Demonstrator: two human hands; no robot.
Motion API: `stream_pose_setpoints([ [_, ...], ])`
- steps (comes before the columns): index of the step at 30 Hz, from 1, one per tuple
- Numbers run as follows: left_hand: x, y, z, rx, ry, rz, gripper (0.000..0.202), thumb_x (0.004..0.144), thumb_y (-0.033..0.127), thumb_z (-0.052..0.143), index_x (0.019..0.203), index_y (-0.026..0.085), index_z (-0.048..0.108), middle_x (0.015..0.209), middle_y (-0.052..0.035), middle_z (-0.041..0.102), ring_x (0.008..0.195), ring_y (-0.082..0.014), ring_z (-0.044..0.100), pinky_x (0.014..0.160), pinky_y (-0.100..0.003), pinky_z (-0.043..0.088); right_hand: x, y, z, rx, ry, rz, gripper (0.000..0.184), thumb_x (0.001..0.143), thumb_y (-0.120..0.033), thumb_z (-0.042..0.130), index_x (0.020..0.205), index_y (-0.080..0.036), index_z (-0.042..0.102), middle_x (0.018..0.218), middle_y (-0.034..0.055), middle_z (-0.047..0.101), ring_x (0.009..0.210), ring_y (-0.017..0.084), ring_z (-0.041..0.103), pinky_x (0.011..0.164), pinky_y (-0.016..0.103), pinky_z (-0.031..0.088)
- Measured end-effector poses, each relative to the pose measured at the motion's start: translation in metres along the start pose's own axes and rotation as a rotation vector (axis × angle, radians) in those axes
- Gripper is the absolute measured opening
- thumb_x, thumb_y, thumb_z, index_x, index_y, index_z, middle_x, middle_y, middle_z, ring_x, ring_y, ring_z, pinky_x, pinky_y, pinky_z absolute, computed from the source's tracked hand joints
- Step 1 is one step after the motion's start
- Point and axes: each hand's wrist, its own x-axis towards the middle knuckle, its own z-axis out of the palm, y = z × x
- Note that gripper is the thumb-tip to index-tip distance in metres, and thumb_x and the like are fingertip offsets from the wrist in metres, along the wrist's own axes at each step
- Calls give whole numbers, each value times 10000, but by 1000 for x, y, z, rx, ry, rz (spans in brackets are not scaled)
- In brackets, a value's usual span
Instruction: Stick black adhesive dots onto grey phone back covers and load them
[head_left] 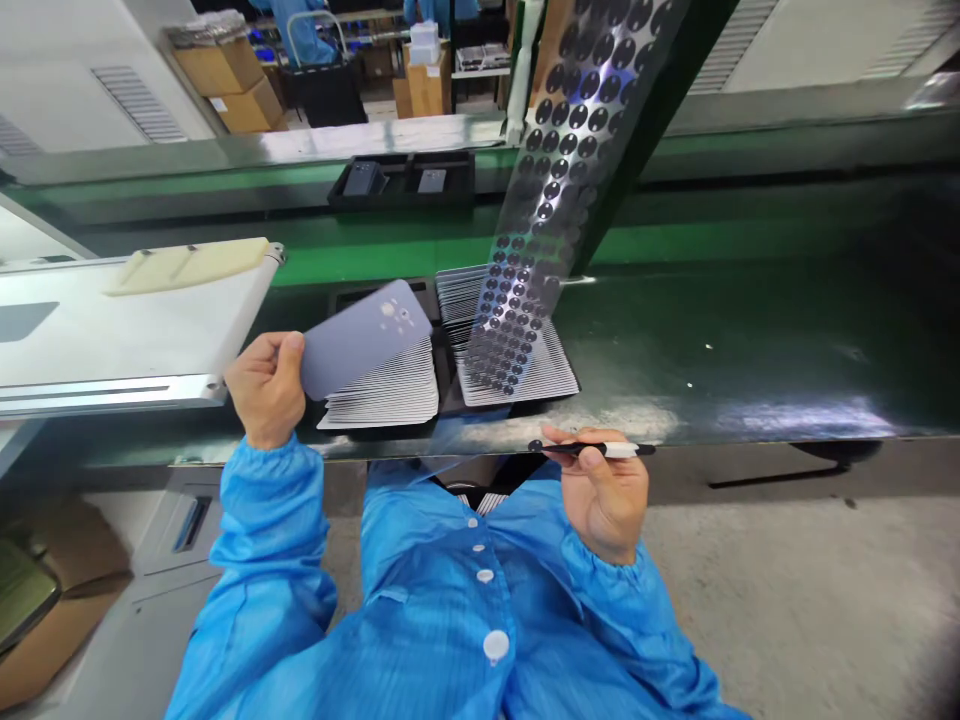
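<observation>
My left hand pinches the lower left corner of a blue-grey phone back cover, tilted above a fanned stack of thin panels. Several small camera holes show near the cover's far end. Between the fingers of my right hand, by the bench's front edge, is a slim black-and-white pen-like tool. A small round black piece sits at its tip. A second fanned stack is partly covered by a long clear sheet of round black stickers, which slants up and away.
To the left, a white conveyor reaches the dark green bench. Across the back stands a black divided tray with phone-like pieces in it. A dark green post rises beside the sticker sheet. Cardboard boxes are beyond.
</observation>
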Motion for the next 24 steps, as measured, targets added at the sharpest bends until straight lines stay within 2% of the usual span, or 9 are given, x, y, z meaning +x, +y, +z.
stream_pose_setpoints([
  [2, -22, 13, -6, -81, -142, -55, 288, 873, 423, 642, 796, 158, 721, 607, 2, 580, 552, -132, 481, 502, -246, 358, -1, -4, 4, -4, -36, 38, 232, 734, -418, 842, 839, -268, 700, 768, 5, 736, 904, 271, 765, 802, 437, 637],
  [5, -53, 28, -7, -153, -398, -101, 263, 850, 397, 670, 759, 157, 730, 636, -18, 628, 566, -133, 512, 492, -233, 371, -1, -7, 10, -40, -96, 139, 225, 760, -417, 822, 845, -259, 686, 816, 20, 768, 976, 280, 757, 880, 469, 616],
  [8, -75, 35, 1, -220, -543, -123, 264, 855, 384, 664, 735, 158, 728, 632, -29, 639, 566, -138, 525, 486, -228, 386, 0, -6, 12, -83, -135, 265, 226, 756, -398, 823, 840, -240, 684, 819, 23, 771, 952, 273, 759, 869, 460, 620],
  [11, -87, 36, 10, -253, -616, -147, 279, 869, 388, 653, 725, 161, 729, 615, -26, 630, 551, -131, 506, 475, -222, 379, 0, -1, 9, -98, -124, 349, 245, 719, -381, 847, 836, -228, 696, 796, 14, 763, 837, 243, 761, 792, 423, 643],
  [14, -93, 35, 15, -255, -659, -155, 278, 879, 390, 651, 752, 160, 740, 643, -33, 652, 565, -131, 519, 481, -217, 384, 0, 3, 5, -117, -76, 368, 261, 686, -365, 869, 828, -219, 707, 780, 1, 752, 756, 205, 745, 726, 373, 654],
  [18, -93, 34, 17, -224, -686, -141, 280, 889, 398, 649, 787, 159, 753, 658, -37, 668, 562, -132, 526, 472, -217, 377, 0, 9, 0, -183, -38, 366, 275, 685, -372, 873, 839, -206, 716, 774, -4, 732, 756, 184, 730, 697, 332, 655],
  [24, -91, 35, 18, -221, -719, -109, 252, 896, 361, 642, 803, 155, 754, 707, -41, 700, 592, -130, 557, 507, -213, 410, 1, 14, -3, -212, -41, 376, 295, 679, -394, 881, 850, -208, 728, 794, 3, 727, 777, 195, 724, 710, 365, 661],
])
